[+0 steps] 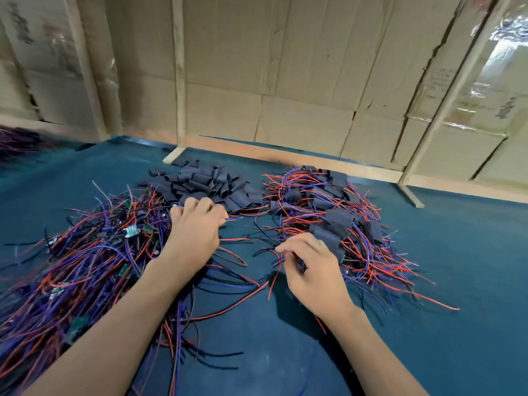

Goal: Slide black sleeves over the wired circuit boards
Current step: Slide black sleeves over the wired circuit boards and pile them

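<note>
A heap of bare green circuit boards [85, 252] with red, blue and black wires lies at the left. Behind the hands sits a pile of loose black sleeves [205, 181]. To the right is a heap of boards with sleeves on them [331, 218]. My left hand [197, 227] has its fingers curled at the near edge of the sleeve pile; what it grips is hidden under the fingers. My right hand [308, 270] pinches a bundle of red, blue and black wires just in front of the sleeved heap.
The work lies on a dark blue-green mat [428, 338]. Cardboard panels in a wooden frame [285, 81] close off the back. Another blurred bunch of wires [17, 141] lies at the far left edge.
</note>
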The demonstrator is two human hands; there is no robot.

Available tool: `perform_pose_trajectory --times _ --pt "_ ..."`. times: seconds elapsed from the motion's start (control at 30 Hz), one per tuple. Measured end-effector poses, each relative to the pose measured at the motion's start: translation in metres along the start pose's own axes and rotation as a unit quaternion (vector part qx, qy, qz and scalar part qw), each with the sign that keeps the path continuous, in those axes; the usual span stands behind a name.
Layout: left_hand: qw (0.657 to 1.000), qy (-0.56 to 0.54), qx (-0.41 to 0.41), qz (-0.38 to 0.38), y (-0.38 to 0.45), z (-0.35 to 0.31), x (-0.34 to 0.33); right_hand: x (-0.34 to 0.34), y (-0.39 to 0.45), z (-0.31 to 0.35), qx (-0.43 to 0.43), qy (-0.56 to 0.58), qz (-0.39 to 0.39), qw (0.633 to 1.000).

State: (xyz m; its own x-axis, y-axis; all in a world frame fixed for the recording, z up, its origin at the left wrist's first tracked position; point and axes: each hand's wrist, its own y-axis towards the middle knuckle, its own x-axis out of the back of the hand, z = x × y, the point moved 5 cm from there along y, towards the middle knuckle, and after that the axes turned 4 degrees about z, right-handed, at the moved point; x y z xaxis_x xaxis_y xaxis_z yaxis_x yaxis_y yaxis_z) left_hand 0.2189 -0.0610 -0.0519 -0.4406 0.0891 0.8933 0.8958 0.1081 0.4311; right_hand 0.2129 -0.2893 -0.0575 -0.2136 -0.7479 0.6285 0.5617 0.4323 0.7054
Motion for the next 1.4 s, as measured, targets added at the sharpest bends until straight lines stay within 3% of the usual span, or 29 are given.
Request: perform_pose_trajectory --times 0.13,0.3,0.43,0.5,0.57,0.63,0.7,0.83,0.9,1.03,1.17,1.27,1.33,1.4 --pt "0.952 -0.028 -0.28 -0.119 -0.014 -0.043 0.033 -0.002 -0.002 -0.002 -0.031 0.049 0.022 0.998" --pt "0.897 -0.056 -0.414 -0.146 -0.036 -0.08 0.038 -0.006 0.0 -0.009 -0.143 0.178 0.04 0.973" --pt "0.884 -0.185 -0.4 -0.154 -0.044 -0.087 0.045 0.002 0.005 -0.008 -0.089 0.168 0.037 0.981" --pt "0.883 -0.245 -0.369 -0.157 -0.042 -0.087 0.047 0.002 0.005 -0.011 -0.109 0.221 0.006 0.969" --pt "0.9 -0.298 -0.296 -0.118 -0.034 -0.08 0.041 0.001 0.006 -0.017 -0.188 0.331 -0.03 0.924" --pt "0.918 -0.342 -0.2 -0.032 -0.024 -0.069 0.029 0.004 0.007 -0.02 -0.237 0.402 -0.064 0.882" --pt "0.909 -0.39 -0.145 0.039 -0.019 -0.056 0.015 0.007 0.009 -0.022 -0.253 0.456 -0.08 0.85" --pt "0.908 -0.358 -0.211 0.05 -0.023 -0.054 0.013 0.004 0.011 -0.02 -0.268 0.569 -0.086 0.773" --pt "0.916 -0.32 -0.241 0.034 -0.024 -0.061 0.016 0.001 0.012 -0.017 -0.27 0.597 -0.08 0.751" --pt "0.922 -0.262 -0.281 -0.043 -0.025 -0.071 0.025 0.001 0.013 -0.014 -0.259 0.605 -0.067 0.75" --pt "0.925 -0.228 -0.291 -0.09 -0.027 -0.07 0.035 -0.002 0.013 -0.011 -0.255 0.555 -0.003 0.791" --pt "0.929 -0.227 -0.281 -0.079 -0.03 -0.071 0.04 -0.009 0.01 -0.009 -0.271 0.497 0.051 0.823" --pt "0.936 -0.226 -0.265 -0.057 -0.029 -0.07 0.041 -0.01 0.01 -0.008 -0.287 0.493 0.038 0.82" --pt "0.943 -0.155 -0.29 -0.046 -0.024 -0.072 0.04 -0.008 0.01 -0.01 -0.309 0.514 -0.021 0.8"
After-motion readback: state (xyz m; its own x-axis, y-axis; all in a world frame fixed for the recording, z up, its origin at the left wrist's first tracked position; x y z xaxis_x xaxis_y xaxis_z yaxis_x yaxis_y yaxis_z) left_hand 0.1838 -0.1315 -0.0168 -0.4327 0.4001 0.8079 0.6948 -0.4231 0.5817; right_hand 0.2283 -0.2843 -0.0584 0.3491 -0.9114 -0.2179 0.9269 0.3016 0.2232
